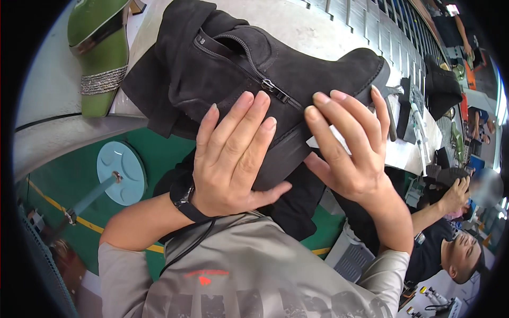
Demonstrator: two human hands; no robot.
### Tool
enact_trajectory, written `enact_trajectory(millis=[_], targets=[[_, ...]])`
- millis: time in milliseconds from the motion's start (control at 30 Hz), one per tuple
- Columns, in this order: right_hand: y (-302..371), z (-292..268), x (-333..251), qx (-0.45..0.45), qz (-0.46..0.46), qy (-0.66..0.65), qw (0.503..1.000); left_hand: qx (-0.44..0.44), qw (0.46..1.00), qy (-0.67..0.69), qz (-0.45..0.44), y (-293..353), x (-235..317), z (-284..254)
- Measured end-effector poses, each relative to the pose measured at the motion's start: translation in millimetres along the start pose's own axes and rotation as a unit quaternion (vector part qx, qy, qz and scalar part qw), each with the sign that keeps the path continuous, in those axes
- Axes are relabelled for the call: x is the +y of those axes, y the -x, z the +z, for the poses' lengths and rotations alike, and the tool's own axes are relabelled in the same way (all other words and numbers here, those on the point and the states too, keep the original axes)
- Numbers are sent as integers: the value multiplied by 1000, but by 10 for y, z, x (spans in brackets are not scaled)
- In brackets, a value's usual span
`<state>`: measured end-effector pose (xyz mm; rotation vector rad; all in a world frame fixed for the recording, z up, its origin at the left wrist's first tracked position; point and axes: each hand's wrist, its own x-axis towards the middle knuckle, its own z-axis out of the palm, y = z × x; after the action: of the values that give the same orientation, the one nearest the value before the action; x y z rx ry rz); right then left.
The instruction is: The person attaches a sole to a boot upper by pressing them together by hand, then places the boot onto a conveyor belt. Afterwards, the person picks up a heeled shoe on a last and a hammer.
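Observation:
A black suede-like boot (313, 71) lies on its side before me, its toe to the right and its shaft folded to the left. Its side zipper (268, 85) is undone along the shaft, with the slider partway down. Flat against the boot's near side lies my left hand (230, 159), fingers stretched out, a black watch on the wrist. My right hand (347, 143) rests by the zipper's lower end and sole, fingers spread and slightly bent. A small white piece (331, 140) shows beneath the right fingers; whether they grip it cannot be seen.
A green high-heeled shoe with a glittering band (103, 63) stands at the far left on the pale bench (79, 135). Below it is a light-blue round stool (122, 172). Metal rails run along the back. More black boots (442, 87) and a person (450, 249) are at the right.

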<state>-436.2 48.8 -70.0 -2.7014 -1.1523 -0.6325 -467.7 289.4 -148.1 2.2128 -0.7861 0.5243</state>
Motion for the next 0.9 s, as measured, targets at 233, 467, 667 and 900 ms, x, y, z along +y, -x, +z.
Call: enact_trajectory(millis=[233,467,667,900], targets=[[-146,94,220,-9,-114,-98,989,48,997,-59,16,-5,7,118],[-194,102,285,-11,-126,-158,979,23,998,-51,-3,-57,97,57],[-172,77,260,-27,-112,-161,980,28,998,-52,-6,-57,119,52],[21,177,67,34,-112,-34,992,26,999,-39,-11,-47,78,44]])
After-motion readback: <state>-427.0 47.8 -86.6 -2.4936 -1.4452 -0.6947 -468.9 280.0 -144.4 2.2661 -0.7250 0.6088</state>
